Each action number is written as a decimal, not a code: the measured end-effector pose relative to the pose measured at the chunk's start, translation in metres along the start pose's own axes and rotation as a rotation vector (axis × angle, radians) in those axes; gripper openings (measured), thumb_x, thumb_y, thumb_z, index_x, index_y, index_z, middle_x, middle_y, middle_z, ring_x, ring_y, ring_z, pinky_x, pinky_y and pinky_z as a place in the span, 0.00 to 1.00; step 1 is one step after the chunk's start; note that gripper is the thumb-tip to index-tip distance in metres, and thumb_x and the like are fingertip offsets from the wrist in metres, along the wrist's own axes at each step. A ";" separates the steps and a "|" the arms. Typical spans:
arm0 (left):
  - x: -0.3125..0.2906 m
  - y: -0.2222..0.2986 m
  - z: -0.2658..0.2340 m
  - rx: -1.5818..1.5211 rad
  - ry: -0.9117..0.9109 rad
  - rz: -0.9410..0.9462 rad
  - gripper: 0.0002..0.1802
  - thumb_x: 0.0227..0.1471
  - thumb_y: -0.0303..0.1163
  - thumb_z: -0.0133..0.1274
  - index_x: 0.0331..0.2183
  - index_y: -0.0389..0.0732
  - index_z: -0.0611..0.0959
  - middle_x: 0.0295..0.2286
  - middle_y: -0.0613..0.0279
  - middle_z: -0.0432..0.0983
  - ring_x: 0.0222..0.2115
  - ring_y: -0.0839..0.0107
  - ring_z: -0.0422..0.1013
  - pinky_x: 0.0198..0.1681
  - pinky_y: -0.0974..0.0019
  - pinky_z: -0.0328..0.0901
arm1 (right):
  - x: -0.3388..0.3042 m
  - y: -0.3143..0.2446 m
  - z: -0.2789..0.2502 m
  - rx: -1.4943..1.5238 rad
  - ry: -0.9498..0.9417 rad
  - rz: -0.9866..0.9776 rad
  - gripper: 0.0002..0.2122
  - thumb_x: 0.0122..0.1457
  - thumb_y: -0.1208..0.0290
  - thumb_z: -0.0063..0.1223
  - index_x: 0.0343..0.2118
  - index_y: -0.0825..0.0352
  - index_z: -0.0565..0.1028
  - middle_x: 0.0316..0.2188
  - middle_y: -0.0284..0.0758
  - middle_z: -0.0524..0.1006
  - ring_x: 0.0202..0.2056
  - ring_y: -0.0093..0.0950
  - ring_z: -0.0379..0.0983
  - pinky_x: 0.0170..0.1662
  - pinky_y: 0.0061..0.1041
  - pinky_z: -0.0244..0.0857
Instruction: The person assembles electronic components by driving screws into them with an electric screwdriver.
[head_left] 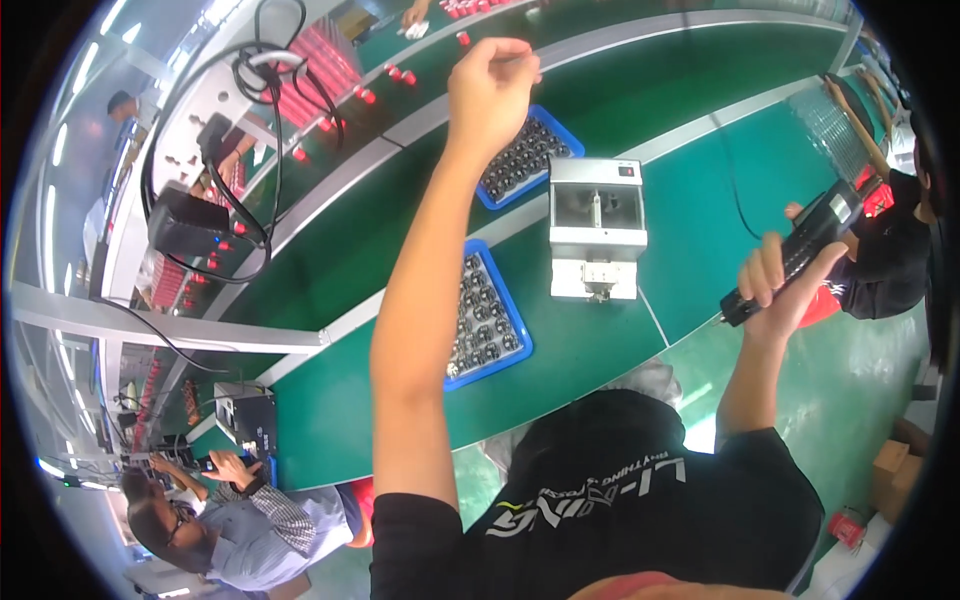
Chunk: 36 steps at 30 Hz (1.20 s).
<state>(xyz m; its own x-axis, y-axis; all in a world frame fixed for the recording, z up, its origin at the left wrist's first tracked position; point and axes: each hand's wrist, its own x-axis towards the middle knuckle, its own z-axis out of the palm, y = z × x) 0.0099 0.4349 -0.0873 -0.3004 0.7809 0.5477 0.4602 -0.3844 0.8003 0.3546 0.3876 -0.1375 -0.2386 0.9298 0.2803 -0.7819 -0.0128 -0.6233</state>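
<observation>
My left hand (492,90) is raised far forward at the end of a stretched arm, above the far blue tray (568,137). Its fingertips are pinched together; whatever they hold, if anything, is too small to make out. My right hand (785,285) grips a black electric screwdriver (800,250) off to the right, its tip slanting down toward the table edge. A silver-white screw feeder (598,235) with a clear window stands between my arms. Dark, shiny round parts fill the far tray and a nearer blue tray (522,340), which my left forearm partly covers.
The green table (560,350) curves across the view. Behind it runs a metal rail (400,135) with red-capped parts beyond. A black power adapter (188,222) and looped cables hang at left. Co-workers sit at lower left and far right; cardboard boxes (890,470) stand at right.
</observation>
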 end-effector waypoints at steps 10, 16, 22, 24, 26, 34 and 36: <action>-0.250 0.003 -0.157 0.390 0.296 -0.296 0.12 0.56 0.24 0.52 0.43 0.33 0.80 0.35 0.58 0.77 0.29 0.78 0.71 0.32 0.73 0.67 | -0.008 0.060 0.034 -0.048 0.042 0.178 0.35 0.60 0.33 0.28 0.56 0.62 0.62 0.16 0.27 0.59 0.14 0.19 0.53 0.22 0.20 0.51; -0.343 -0.021 -0.151 0.392 0.317 -0.948 0.19 0.62 0.32 0.47 0.51 0.32 0.76 0.27 0.58 0.78 0.22 0.77 0.70 0.26 0.72 0.66 | -0.016 0.098 0.045 0.004 -0.137 0.208 0.41 0.55 0.27 0.28 0.56 0.62 0.64 0.16 0.28 0.60 0.14 0.21 0.54 0.21 0.21 0.51; -0.371 -0.028 -0.122 0.344 0.302 -0.821 0.21 0.59 0.27 0.48 0.54 0.35 0.74 0.31 0.58 0.73 0.27 0.74 0.68 0.32 0.69 0.65 | -0.033 0.142 0.055 -0.024 -0.330 0.186 0.49 0.41 0.17 0.31 0.53 0.60 0.61 0.13 0.31 0.62 0.12 0.23 0.57 0.19 0.25 0.54; -0.375 -0.031 -0.117 0.297 0.334 -0.850 0.21 0.59 0.26 0.48 0.54 0.35 0.74 0.30 0.58 0.73 0.27 0.74 0.68 0.32 0.69 0.65 | -0.035 0.151 0.059 -0.021 -0.334 0.223 0.50 0.40 0.17 0.31 0.54 0.60 0.60 0.13 0.31 0.63 0.12 0.23 0.57 0.19 0.25 0.54; -0.377 -0.026 -0.112 0.254 0.363 -0.875 0.20 0.59 0.25 0.48 0.53 0.35 0.74 0.30 0.58 0.73 0.27 0.73 0.68 0.32 0.70 0.65 | -0.039 0.160 0.062 -0.014 -0.335 0.256 0.50 0.39 0.16 0.31 0.54 0.59 0.60 0.13 0.32 0.63 0.12 0.23 0.57 0.19 0.25 0.55; -0.384 -0.019 -0.093 0.234 0.391 -0.826 0.21 0.57 0.25 0.51 0.52 0.33 0.75 0.31 0.55 0.71 0.29 0.70 0.67 0.34 0.67 0.63 | -0.062 0.201 0.062 -0.066 -0.471 0.092 0.53 0.33 0.15 0.29 0.55 0.56 0.57 0.16 0.34 0.66 0.15 0.29 0.62 0.23 0.30 0.60; -0.383 -0.017 -0.083 0.481 0.462 -0.704 0.20 0.56 0.26 0.53 0.51 0.34 0.77 0.35 0.52 0.70 0.33 0.65 0.66 0.36 0.65 0.63 | -0.065 0.207 0.057 -0.074 -0.552 0.063 0.53 0.32 0.15 0.28 0.55 0.57 0.57 0.18 0.35 0.68 0.15 0.29 0.63 0.25 0.32 0.61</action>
<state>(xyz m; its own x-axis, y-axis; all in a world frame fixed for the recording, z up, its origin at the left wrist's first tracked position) 0.0478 0.1022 -0.2906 -0.8893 0.4452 0.1048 0.3108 0.4201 0.8526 0.1753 0.3039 -0.2430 -0.5654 0.5969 0.5692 -0.7188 -0.0180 -0.6950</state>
